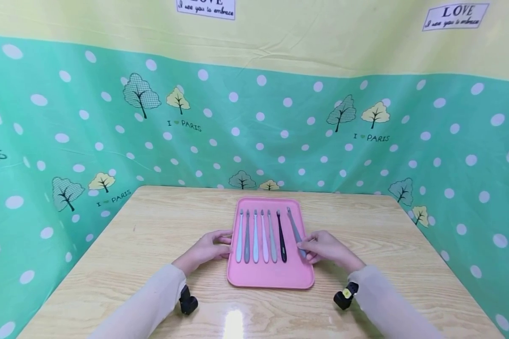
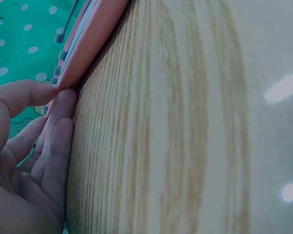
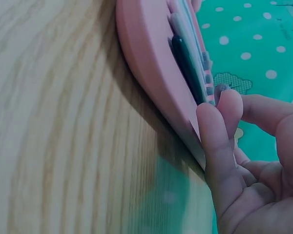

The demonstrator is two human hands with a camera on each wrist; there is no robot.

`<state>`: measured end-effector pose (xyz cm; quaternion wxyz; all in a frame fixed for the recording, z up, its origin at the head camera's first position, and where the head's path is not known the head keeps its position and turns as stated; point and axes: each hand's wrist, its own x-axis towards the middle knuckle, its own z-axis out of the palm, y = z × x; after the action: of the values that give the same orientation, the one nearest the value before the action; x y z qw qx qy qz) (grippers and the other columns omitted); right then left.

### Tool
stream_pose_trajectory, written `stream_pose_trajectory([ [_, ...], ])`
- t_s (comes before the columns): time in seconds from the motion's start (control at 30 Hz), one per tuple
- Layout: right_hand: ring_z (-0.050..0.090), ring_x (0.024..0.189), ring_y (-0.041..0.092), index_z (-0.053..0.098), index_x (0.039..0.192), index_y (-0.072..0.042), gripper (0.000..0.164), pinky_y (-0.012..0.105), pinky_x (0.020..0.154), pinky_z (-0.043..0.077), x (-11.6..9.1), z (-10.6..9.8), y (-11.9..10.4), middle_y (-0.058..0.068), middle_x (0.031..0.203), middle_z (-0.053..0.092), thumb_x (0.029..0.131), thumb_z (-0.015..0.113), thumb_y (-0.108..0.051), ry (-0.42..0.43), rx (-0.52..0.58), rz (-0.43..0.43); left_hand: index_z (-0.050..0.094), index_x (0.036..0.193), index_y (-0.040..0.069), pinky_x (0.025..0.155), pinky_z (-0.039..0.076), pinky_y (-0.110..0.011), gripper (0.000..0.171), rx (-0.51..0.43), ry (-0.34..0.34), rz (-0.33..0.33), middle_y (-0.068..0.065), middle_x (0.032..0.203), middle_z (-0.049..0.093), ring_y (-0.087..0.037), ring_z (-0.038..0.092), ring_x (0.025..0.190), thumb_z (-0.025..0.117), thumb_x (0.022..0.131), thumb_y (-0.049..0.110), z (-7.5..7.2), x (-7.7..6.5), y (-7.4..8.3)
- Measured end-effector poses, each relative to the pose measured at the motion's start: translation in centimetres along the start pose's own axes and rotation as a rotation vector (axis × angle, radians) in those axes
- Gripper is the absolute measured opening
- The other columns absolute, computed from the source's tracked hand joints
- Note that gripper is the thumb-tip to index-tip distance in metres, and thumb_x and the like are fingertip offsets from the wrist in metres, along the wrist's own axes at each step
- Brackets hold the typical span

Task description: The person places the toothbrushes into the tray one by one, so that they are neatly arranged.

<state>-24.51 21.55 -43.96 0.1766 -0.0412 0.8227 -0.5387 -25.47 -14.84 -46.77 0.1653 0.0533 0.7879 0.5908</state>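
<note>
A pink tray (image 1: 271, 278) lies on the table, bearing several slim toothbrushes side by side, their small heads toward the far edge. My left hand (image 1: 209, 248) pinches the tray's left rim, thumb above and fingers below in the left wrist view. At the right side, my right hand (image 1: 325, 248) pinches the handle of a grey toothbrush (image 1: 294, 225), which slants over the tray. Nearest to it in the row is a black toothbrush (image 1: 282, 238). Further left lie a pink toothbrush (image 1: 264, 238) and others in light blue, grey and grey-green.
A wooden table (image 1: 186, 207) carries the tray near its middle. Behind and along the sides hangs a green and yellow curtain (image 1: 275, 117) with white dots and printed trees. A dark wrist camera (image 1: 188, 301) sits below the left wrist, another (image 1: 344, 297) below the right.
</note>
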Motion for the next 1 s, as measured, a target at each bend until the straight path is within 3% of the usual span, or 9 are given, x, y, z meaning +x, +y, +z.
stream_pose_trajectory([
  [0.43, 0.067, 0.058, 0.016, 0.067, 0.095, 0.002, 0.017, 0.031, 0.058, 0.06, 0.7, 1.6, -0.6, 0.011, 0.07, 0.067, 0.088, 0.076, -0.012, 0.145, -0.155, 0.036, 0.049, 0.148, 0.008, 0.083, 0.058, -0.037, 0.067, 0.002, -0.001, 0.012, -0.012, 0.122, 0.059, -0.023, 0.07, 0.092, 0.075, 0.087, 0.017, -0.2, 0.1, 0.0],
  [1.0, 0.063, 0.053, 0.014, 0.066, 0.099, 0.0, 0.018, 0.029, 0.051, 0.057, 1.0, 2.3, -0.7, 0.01, 0.07, 0.066, 0.089, 0.076, -0.011, 0.148, -0.221, 0.018, 0.05, 0.147, 0.009, 0.084, 0.058, -0.036, 0.065, -0.003, 0.006, -0.005, -0.011, 0.121, 0.06, -0.022, 0.07, 0.093, 0.075, 0.088, 0.016, 0.0, 0.0, -0.2],
])
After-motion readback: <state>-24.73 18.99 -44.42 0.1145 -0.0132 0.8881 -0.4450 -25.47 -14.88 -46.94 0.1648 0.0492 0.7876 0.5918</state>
